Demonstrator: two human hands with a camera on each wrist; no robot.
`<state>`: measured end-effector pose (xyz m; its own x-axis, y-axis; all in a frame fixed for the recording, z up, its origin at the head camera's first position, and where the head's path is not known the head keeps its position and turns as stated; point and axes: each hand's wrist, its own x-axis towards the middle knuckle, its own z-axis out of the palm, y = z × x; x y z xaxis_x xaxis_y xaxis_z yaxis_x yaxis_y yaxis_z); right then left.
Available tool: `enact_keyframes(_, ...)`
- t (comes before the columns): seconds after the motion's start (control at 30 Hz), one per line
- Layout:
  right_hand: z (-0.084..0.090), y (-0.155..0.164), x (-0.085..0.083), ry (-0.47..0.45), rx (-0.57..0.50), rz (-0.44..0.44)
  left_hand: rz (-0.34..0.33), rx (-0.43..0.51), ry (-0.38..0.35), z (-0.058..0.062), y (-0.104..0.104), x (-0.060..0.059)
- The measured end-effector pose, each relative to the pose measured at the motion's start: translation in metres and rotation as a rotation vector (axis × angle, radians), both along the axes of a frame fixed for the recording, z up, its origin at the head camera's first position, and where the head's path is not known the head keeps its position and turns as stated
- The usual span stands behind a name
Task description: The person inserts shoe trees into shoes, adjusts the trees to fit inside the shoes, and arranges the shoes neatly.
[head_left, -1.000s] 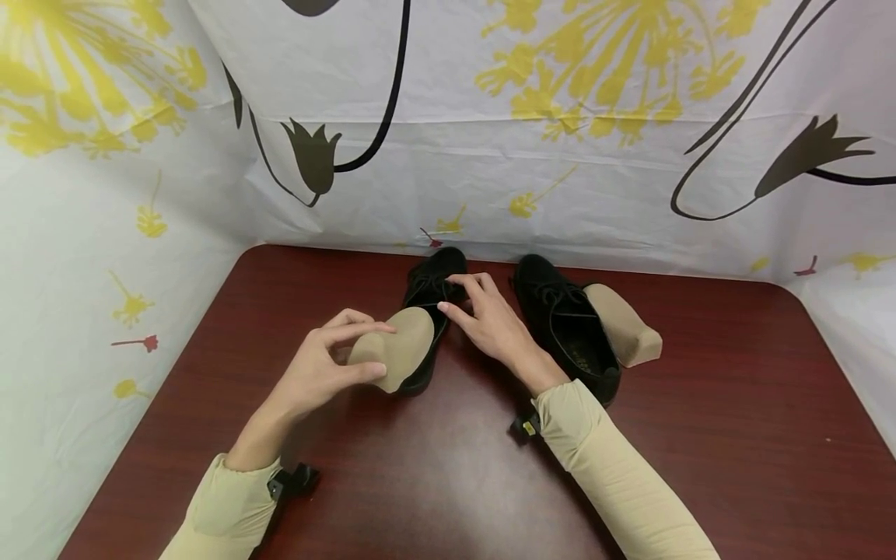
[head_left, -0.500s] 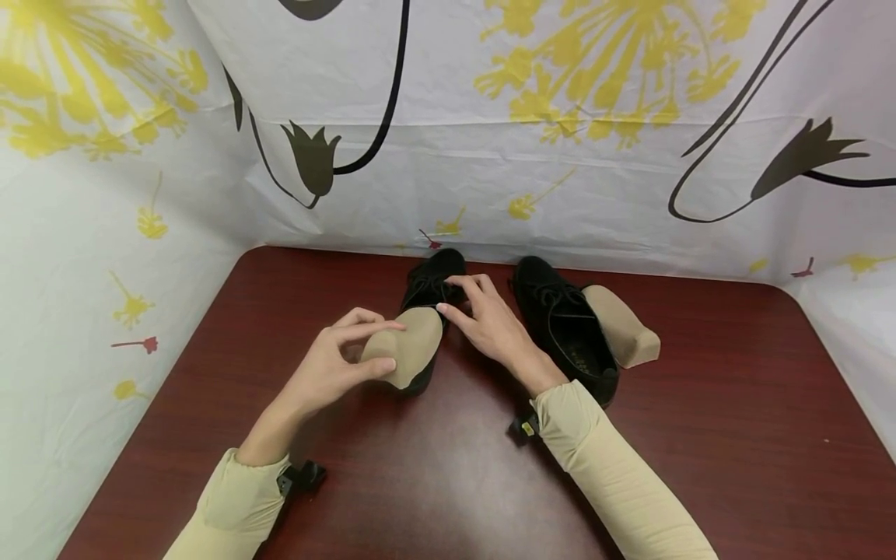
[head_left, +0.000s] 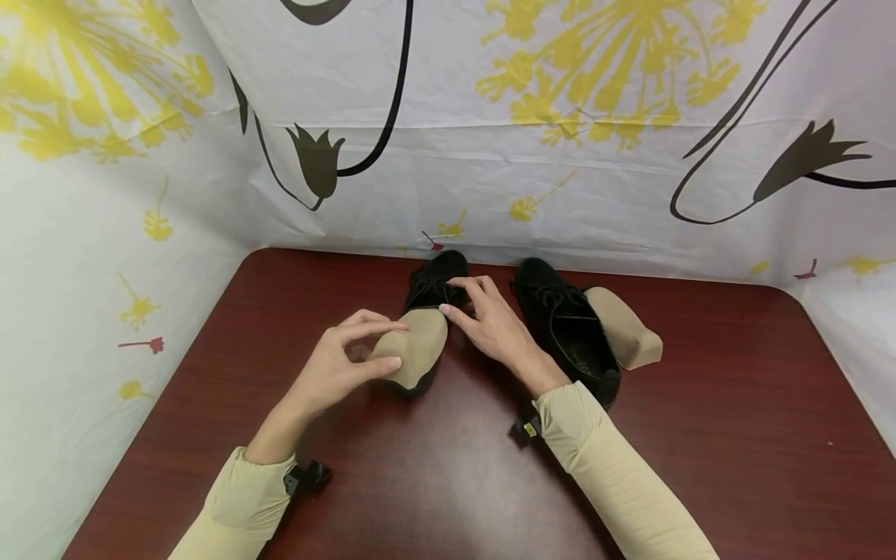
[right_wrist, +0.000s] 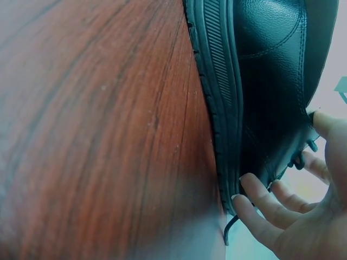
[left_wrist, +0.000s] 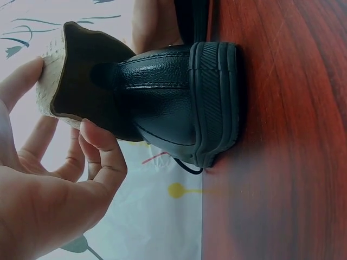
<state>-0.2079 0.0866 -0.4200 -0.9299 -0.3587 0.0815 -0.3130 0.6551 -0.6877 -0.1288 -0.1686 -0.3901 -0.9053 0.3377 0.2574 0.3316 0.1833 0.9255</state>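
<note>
Two black lace-up shoes stand at the table's far edge. My left hand pinches the heel end of a tan insole between thumb and forefinger. The insole lies tilted over the opening of the left shoe, its front end dipping inside. My right hand grips that shoe's upper by the laces, thumb on one side and fingers on the other. The left wrist view shows the shoe's heel, the insole above it and my left hand. In the right wrist view my right hand's fingers press the shoe's side.
The right shoe stands beside my right forearm, with a second tan insole leaning against its outer side. The dark red wooden table is walled by a white cloth with yellow and black flower prints.
My left hand has carried the insole forward and to the right, so it now sits further over the left shoe's opening. The right hand has barely moved.
</note>
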Motion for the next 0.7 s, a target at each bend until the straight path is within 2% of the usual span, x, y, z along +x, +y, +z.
enact_keyframes(0.1, -0.0003, 0.0003, -0.0004, 0.003, -0.005, 0.001, 0.006, 0.005, -0.02, 0.0002, 0.0005, -0.0004)
enact_keyframes(0.3, 0.0002, 0.0009, -0.0005, -0.001, -0.011, 0.005, 0.041, 0.077, -0.103, -0.0003, 0.0015, -0.0007)
enact_keyframes(0.7, -0.0007, 0.0022, -0.0018, -0.017, -0.037, 0.012, 0.061, 0.117, -0.095, -0.0071, 0.006, -0.0096)
